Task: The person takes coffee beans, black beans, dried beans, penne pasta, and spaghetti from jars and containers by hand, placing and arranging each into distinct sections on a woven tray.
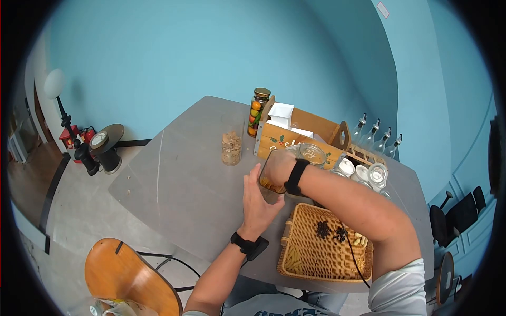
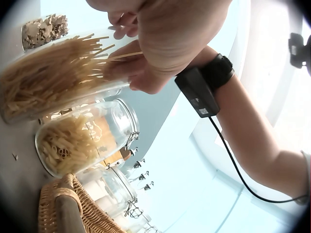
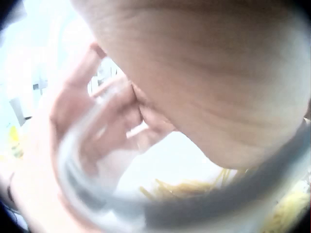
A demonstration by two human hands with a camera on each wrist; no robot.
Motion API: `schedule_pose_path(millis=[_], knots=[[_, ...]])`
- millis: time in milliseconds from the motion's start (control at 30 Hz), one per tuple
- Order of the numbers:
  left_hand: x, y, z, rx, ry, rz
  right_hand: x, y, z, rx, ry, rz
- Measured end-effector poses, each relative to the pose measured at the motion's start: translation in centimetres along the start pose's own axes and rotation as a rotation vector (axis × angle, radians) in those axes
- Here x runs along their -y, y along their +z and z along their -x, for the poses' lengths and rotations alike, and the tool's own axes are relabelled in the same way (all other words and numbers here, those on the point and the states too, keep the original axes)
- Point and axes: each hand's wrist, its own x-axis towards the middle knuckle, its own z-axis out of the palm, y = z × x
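My left hand (image 1: 258,203) holds a tall clear jar (image 2: 29,82) around its side, thumb on one side and fingers on the other. Long flat pasta strands (image 2: 58,68) fill much of it. My right hand (image 1: 279,166) is at the jar's mouth, and in the left wrist view a strand runs in between its fingers; the fingertips are partly hidden. In the right wrist view my right palm (image 3: 214,73) covers the upper part, the blurred glass rim curves below it, and my left fingers (image 3: 112,121) show beyond the glass.
A wicker tray (image 1: 321,250) with sorted dry foods lies near the table's front edge. Behind are a wooden crate (image 1: 300,116), a jar of colourful fruit (image 1: 256,113), a glass of brown flakes (image 1: 231,150), stoppered bottles and lidded jars. A jar of short pasta (image 2: 70,143) stands beside the tray.
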Motion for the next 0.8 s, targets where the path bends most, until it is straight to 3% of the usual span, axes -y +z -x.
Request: schedule_pose_path(millis=[100, 300, 400, 500, 800], knots=[[-0.2, 0.1, -0.1, -0.010, 0.005, 0.004, -0.9, -1.8, 1.4, 0.011, -0.087, 0.058], [-0.4, -0.2, 0.0, 0.001, 0.008, -0.022, -1.5, -1.0, 1.3, -0.024, -0.068, -0.029], [-0.3, -0.2, 0.1, -0.006, 0.017, -0.013, -0.7, 0.0, 1.4, -0.176, -0.022, -0.093], [-0.3, -0.2, 0.0, -0.008, 0.026, -0.021, 0.6, 2.0, -0.8, -0.142, 0.055, -0.154], [-0.5, 0.2, 0.0, -0.010, 0.063, -0.049, -1.6, -0.7, 2.8, -0.238, -0.043, -0.145]])
